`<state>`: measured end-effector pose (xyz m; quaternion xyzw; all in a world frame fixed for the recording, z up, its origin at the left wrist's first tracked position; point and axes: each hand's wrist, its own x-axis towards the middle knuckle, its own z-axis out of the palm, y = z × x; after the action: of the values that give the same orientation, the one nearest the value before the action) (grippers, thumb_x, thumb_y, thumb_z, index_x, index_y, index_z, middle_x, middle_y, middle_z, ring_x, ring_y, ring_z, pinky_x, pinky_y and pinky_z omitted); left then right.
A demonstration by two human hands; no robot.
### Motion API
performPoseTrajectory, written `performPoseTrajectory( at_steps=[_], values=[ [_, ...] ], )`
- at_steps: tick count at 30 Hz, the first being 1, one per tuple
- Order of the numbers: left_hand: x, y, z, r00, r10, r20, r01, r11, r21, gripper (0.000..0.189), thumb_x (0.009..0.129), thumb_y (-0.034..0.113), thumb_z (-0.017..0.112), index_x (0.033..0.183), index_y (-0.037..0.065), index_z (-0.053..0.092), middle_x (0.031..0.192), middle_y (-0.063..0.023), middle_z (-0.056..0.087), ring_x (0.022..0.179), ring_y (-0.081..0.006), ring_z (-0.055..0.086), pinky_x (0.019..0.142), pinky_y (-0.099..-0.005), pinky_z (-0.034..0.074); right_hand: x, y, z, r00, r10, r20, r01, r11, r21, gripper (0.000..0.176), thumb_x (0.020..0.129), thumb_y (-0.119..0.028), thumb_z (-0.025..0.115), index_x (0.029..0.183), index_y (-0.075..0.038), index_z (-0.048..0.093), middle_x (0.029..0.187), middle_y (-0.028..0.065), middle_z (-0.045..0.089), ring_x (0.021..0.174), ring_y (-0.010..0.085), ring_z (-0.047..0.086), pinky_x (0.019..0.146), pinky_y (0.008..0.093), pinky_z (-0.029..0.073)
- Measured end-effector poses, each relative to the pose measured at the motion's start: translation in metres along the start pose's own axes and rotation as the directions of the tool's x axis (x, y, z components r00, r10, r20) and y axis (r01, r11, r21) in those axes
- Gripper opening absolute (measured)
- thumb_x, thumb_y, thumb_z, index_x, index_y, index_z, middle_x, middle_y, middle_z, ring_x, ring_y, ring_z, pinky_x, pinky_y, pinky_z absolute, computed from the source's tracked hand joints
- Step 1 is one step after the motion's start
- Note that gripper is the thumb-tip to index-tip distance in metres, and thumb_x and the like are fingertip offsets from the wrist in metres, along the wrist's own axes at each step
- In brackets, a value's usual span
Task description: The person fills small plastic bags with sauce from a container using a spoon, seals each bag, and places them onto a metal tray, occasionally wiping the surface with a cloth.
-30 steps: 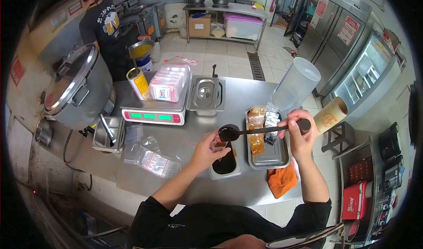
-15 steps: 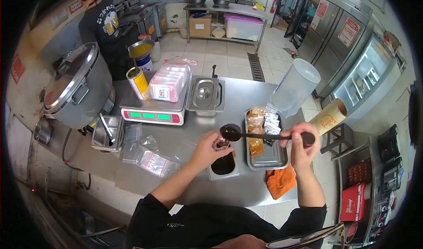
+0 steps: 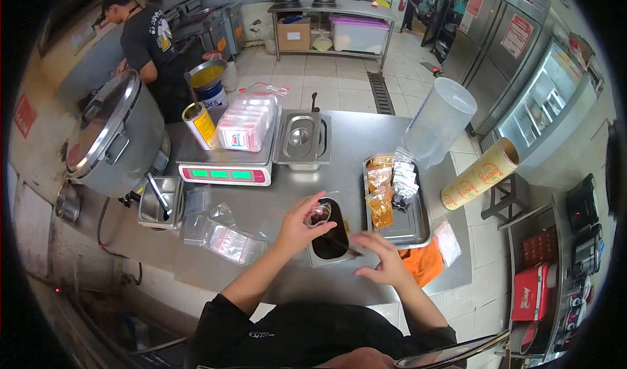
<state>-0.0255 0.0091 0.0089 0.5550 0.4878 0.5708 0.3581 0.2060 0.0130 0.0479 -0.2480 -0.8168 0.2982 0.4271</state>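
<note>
A small clear plastic bag [image 3: 320, 213] with dark sauce in it is pinched in my left hand [image 3: 302, 228], above the back end of a steel container [image 3: 317, 261]. Dark sauce fills part of that container. My right hand [image 3: 382, 261], slightly blurred, is at the container's right side with thumb and fingers apart. The dark ladle [image 3: 349, 248] leans in the container, its handle reaching toward my right fingers; its bowl is not distinguishable. To the right, a steel tray [image 3: 413, 228] bears orange-brown sauce packets [image 3: 380, 206] and silvery dark packets [image 3: 405, 185].
Flat empty bags [image 3: 232, 243] lie at the left. A scale [image 3: 225, 174] carries packaged bags [image 3: 247, 124] and a yellow can [image 3: 199, 127]. Behind are a lidded steel pan [image 3: 300, 137] and a clear jug [image 3: 441, 117]. An orange cloth [image 3: 421, 264] lies front right. A co-worker [image 3: 150, 49] stands back left.
The ladle has gone from above the bag down into the container. My right hand has moved left and down and let go of it. My left hand still holds the bag.
</note>
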Motion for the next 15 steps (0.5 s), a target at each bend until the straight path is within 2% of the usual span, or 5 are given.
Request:
performPoseTrajectory(
  at_steps=[2,4,7,11,15],
  values=[
    [0.001,-0.001,0.006,1.000,0.014,0.024,-0.015,0.999,0.052,0.069,0.069,0.015,0.082,0.131,0.009,0.052,0.097,-0.0035,0.056,0.085,-0.0111,0.054,0.073,-0.0239,0.046,0.019,-0.008,0.007,0.994,0.101,-0.035,-0.100,0.994,0.046,0.021,0.077,-0.010,0.073,0.093,-0.001,0.064,0.088,0.0113,0.066,0.075,0.0240,0.063,0.066,0.0304,0.051],
    [0.001,-0.001,0.014,0.998,0.028,0.055,-0.034,0.994,0.100,0.071,0.068,0.016,0.082,0.132,0.009,0.051,0.097,-0.0049,0.056,0.085,-0.0129,0.055,0.073,-0.0251,0.046,0.035,-0.010,0.014,0.967,0.248,-0.060,-0.252,0.965,-0.066,0.024,0.074,-0.016,0.076,0.089,-0.001,0.064,0.081,0.0094,0.065,0.071,0.0221,0.062,0.065,0.0287,0.051],
    [0.002,-0.001,0.019,0.984,0.149,0.098,-0.171,0.945,0.279,0.079,0.064,0.018,0.082,0.135,0.010,0.047,0.092,-0.0097,0.055,0.085,-0.0236,0.056,0.077,-0.0324,0.047,0.043,0.011,0.030,0.943,0.332,0.037,-0.334,0.939,0.082,0.021,0.076,-0.015,0.074,0.087,0.000,0.064,0.078,0.0089,0.064,0.066,0.0203,0.063,0.062,0.0285,0.050],
    [0.000,0.007,0.013,0.991,0.071,0.116,-0.099,0.960,0.262,0.076,0.065,0.018,0.082,0.133,0.010,0.049,0.095,-0.0093,0.057,0.088,-0.0235,0.057,0.077,-0.0319,0.048,0.040,0.020,0.025,0.948,0.314,0.058,-0.316,0.948,0.037,0.015,0.079,-0.011,0.070,0.086,0.001,0.064,0.076,0.0100,0.063,0.062,0.0198,0.063,0.058,0.0286,0.050],
    [0.000,-0.008,-0.002,0.990,0.120,0.069,-0.133,0.965,0.225,0.043,0.070,0.011,0.079,0.110,0.006,0.064,0.105,-0.0093,0.059,0.096,-0.0215,0.058,0.081,-0.0310,0.047,0.043,0.018,0.016,0.952,0.298,0.067,-0.295,0.954,-0.051,0.008,0.081,-0.007,0.066,0.085,0.000,0.065,0.077,0.0119,0.063,0.063,0.0236,0.063,0.056,0.0308,0.050]
  ],
)
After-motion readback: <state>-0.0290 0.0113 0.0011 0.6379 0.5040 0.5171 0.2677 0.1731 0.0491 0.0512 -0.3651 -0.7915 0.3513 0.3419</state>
